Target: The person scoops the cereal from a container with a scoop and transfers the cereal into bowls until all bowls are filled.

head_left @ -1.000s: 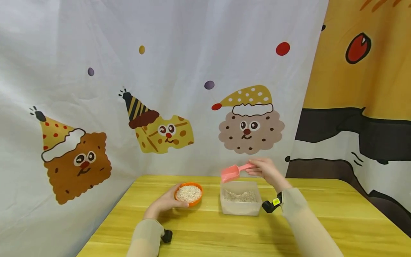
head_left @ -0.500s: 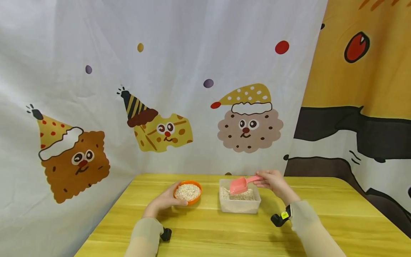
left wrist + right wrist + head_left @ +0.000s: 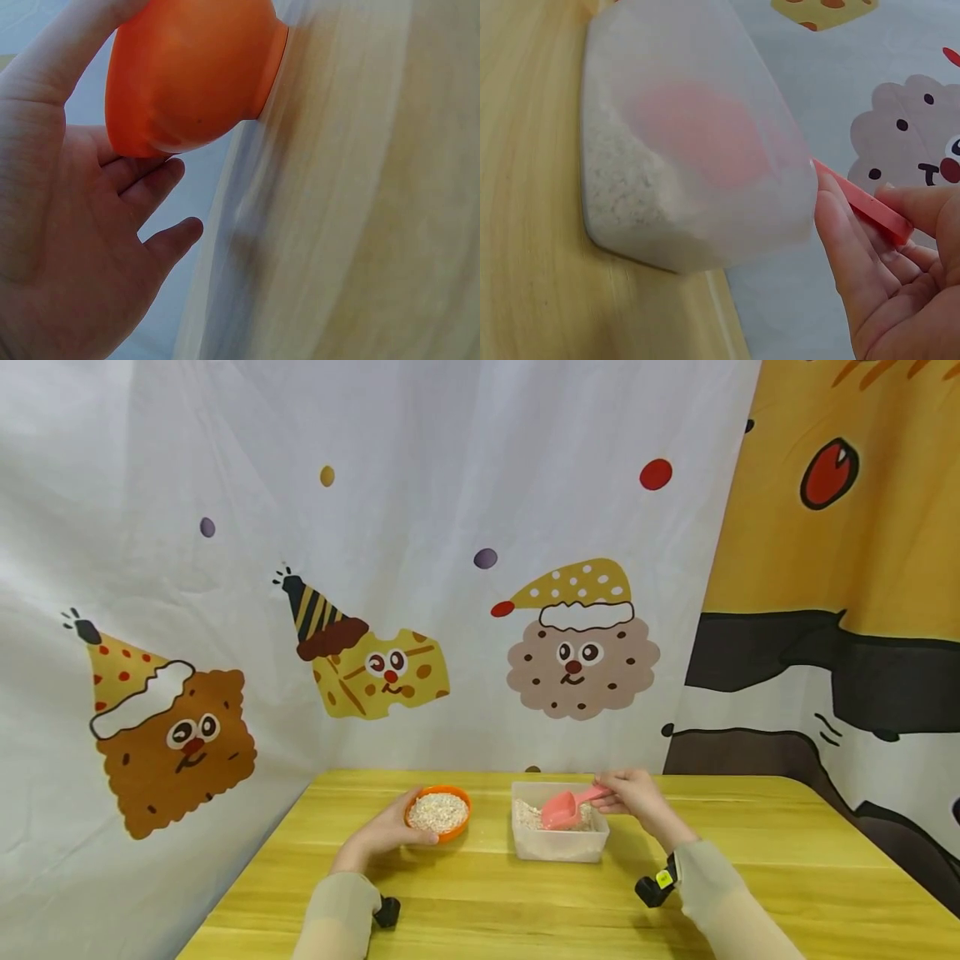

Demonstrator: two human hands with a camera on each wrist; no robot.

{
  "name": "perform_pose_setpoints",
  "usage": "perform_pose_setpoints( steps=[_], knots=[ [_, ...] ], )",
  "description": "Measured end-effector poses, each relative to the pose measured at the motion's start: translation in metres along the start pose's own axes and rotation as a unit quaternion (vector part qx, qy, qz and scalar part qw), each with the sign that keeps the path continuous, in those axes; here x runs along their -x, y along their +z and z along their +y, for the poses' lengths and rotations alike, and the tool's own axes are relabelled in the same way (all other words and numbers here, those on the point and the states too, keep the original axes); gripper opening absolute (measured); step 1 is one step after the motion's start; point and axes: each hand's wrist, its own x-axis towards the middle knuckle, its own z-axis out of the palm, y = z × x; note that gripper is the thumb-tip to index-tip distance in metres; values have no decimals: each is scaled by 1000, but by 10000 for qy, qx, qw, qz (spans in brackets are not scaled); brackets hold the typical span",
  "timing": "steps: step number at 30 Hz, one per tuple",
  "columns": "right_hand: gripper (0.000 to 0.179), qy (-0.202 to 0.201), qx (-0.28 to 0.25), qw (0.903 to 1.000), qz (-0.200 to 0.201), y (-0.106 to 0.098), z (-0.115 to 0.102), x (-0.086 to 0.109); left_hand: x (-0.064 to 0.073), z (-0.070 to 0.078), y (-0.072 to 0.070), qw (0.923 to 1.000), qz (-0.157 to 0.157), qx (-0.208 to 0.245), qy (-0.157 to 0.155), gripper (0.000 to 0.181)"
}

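Note:
On the left, an orange bowl (image 3: pixel 467 827) full of pale flakes like oats (image 3: pixel 438 812) stands on the table. My left hand (image 3: pixel 390 827) holds it from the left side, thumb and fingers around its wall; in the left wrist view the bowl's foot (image 3: pixel 271 71) meets the tabletop. My right hand (image 3: pixel 633 795) pinches the handle of a pink scoop (image 3: pixel 562 811). The scoop's head is down inside a translucent plastic box (image 3: pixel 558 846), at the flakes in it. Through the cloudy wall, the right wrist view shows the scoop as a pink blur above the heaped flakes (image 3: pixel 622 176).
The wood-grain table (image 3: pixel 480 910) ends at a white curtain (image 3: pixel 420 485) printed with cartoon snacks. A yellow and black printed cloth (image 3: pixel 847 568) hangs at the right. A gap of bare tabletop separates bowl and box.
My right hand has lowered the scoop from above the box's back left rim into the box, moving slightly right. My left hand keeps its hold on the bowl.

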Motion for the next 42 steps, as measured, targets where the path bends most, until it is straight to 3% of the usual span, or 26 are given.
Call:
perform_pose_setpoints(
  steps=[7,17,30,42],
  knots=[
    [34,-119,541,9982,216,-2,-2,0,-1,1,0,10000,-12,45,5,108],
    [29,-239,1145,9929,221,-9,2,2,-1,2,-1,10000,9,-87,12,107],
    [34,-89,1135,9933,216,-15,8,6,0,2,-1,10000,-36,10,-19,107],
    [51,-244,1124,9924,432,-40,7,12,-3,0,-4,10000,-45,45,35,108]
  ],
)
